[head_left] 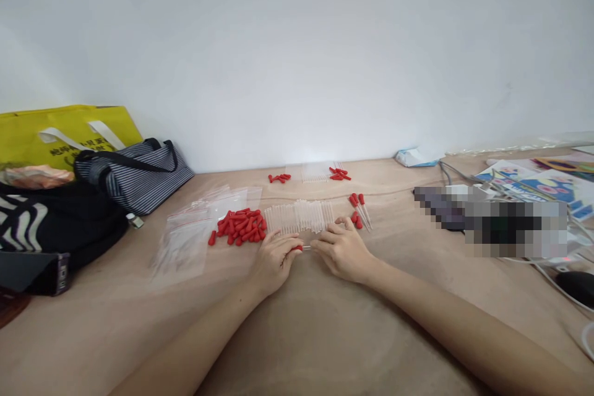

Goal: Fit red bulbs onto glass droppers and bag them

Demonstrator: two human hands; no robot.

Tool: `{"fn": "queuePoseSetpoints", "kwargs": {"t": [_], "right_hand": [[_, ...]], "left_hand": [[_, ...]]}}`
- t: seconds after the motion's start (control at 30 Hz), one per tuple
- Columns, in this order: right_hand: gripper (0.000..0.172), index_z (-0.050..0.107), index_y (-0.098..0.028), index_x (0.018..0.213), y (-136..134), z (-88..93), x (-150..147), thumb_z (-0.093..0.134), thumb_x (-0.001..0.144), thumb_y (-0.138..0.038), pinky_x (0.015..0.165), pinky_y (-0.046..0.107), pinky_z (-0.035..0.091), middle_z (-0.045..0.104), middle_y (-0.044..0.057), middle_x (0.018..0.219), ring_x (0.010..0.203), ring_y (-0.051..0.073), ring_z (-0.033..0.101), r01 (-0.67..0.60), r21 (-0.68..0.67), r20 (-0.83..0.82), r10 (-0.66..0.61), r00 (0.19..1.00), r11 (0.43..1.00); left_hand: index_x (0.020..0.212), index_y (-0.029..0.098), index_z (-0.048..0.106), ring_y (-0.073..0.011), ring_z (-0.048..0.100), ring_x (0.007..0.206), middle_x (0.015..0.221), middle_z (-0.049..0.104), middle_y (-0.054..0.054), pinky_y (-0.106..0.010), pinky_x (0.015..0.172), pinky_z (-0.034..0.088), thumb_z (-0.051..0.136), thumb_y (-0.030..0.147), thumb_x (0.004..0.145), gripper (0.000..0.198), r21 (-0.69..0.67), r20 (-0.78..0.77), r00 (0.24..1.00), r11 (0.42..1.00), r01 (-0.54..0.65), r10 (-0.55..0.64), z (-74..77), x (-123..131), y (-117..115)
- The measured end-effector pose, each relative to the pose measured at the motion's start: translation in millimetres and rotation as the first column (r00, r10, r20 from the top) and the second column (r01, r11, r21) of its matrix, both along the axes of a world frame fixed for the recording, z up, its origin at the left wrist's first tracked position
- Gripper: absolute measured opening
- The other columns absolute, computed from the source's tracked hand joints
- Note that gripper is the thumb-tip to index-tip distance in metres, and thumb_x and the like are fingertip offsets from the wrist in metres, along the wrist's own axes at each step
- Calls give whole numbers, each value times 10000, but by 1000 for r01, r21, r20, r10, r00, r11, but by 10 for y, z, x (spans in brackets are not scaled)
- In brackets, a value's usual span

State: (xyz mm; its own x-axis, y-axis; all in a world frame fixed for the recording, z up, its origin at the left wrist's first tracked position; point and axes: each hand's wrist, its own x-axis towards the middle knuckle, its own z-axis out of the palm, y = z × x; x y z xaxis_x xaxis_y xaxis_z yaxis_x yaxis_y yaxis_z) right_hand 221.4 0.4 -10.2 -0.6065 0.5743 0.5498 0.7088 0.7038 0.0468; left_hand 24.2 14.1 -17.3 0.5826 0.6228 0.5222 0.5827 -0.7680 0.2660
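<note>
Pinching a small red rubbery bulb (297, 248), the left hand (273, 260) faces the right hand (342, 250), closed on a slim clear tube (307, 248), short of the brown cloth-covered worktop (306, 322)'s far edge.

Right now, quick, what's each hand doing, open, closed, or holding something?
Left hand: closed, holding a red bulb in a fingertip grip.
Right hand: closed, fingers at the far end of a thin tube that meets the bulb.

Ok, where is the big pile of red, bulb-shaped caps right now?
In the head view, the pile lies left of centre, beside the clear plastic bags and left of the row of thin clear tubes, just beyond the left hand.
</note>
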Motion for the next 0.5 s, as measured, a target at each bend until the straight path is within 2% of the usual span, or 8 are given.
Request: {"fn": "queuePoseSetpoints", "kwargs": {"t": [0.1, 0.2, 0.27, 0.33, 0.4, 0.5], "right_hand": [[159, 597, -169, 691, -34, 22, -26, 458, 767, -154, 740, 350, 188, 569, 18, 623, 704, 149, 424, 27, 8, 66, -28, 997, 1000], [168, 590, -159, 648, -29, 51, 8, 460, 754, -149, 716, 343, 199, 573, 33, 616, 692, 151, 431, 40, -14, 114, -38, 993, 999], [171, 610, -165, 673, 36, 86, 103, 461, 757, -167, 708, 336, 213, 598, 43, 643, 702, 157, 458, 96, -59, 83, -91, 992, 994], [189, 635, -179, 724, 151, 123, 258, 453, 769, -203, 705, 320, 238, 629, 49, 689, 726, 167, 498, 240, -138, -20, -245, 969, 961], [217, 648, -192, 772, 284, 145, 444, 437, 777, -240, 678, 288, 278, 658, 50, 764, 737, 168, 540, 443, -282, -156, -496, 854, 851], [291, 655, -197, 836, 435, 135, 687, 406, 799, -342, 584, 242, 318, 673, 52, 744, 658, 159, 576, 565, -517, -206, -735, 646, 643]], "left_hand": [[920, 209, 573, -171, 585, 953, 923, 672, -17, -466, 993, 222, 404, 209, 860, 179, 15, -32, 999, 1000, -2, 3, -3, 0, -1], [1005, 221, 547, -192, 529, 1049, 1011, 643, -26, -463, 992, 241, 434, 257, 847, 197, -9, -49, 998, 1000, -28, 28, -5, -5, -10], [1154, 213, 455, -214, 458, 1129, 1152, 563, -64, -441, 972, 295, 477, 324, 819, 353, -43, -31, 996, 995, -89, 87, -7, -15, -19], [1265, 198, 327, -222, 406, 1173, 1258, 460, -98, -411, 955, 339, 494, 362, 800, 521, -87, -4, 989, 985, -148, 148, -7, -25, -33], [1303, 208, 265, -212, 381, 1192, 1293, 417, -96, -391, 958, 350, 467, 365, 813, 552, -132, -19, 989, 980, -148, 147, 2, -31, -49], [1321, 235, 252, -208, 310, 1242, 1333, 380, -68, -398, 1000, 301, 419, 399, 836, 538, -188, -155, 988, 981, -46, 17, 38, -29, -69]]}}
